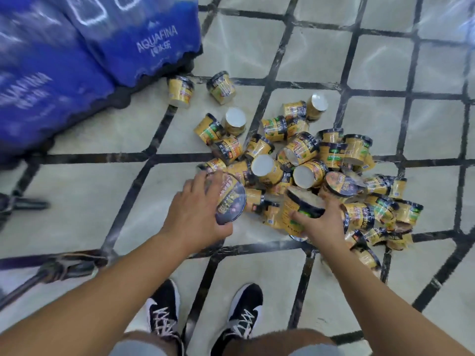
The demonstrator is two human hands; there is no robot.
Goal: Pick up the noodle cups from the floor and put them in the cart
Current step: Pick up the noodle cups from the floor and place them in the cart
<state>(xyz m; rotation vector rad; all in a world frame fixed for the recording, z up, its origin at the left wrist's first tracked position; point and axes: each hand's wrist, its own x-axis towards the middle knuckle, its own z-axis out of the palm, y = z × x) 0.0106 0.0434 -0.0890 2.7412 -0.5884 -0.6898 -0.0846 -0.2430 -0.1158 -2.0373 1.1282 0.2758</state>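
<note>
Left hand (195, 209) fingers grip a dark-lidded yellow noodle cup (229, 199); right hand (321, 222) fingers seemingly clasp another yellow cup (299, 209) above the floor pile (308, 155).

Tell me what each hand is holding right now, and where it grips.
The left hand grips a noodle cup around its lidded rim. The right hand clasps another noodle cup around its side wall, below the rim.

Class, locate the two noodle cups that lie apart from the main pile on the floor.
In the head view, the two stray cups lie side by side on the tiled floor, upper centre, just right of the blue water packs, beyond the main pile.
</note>
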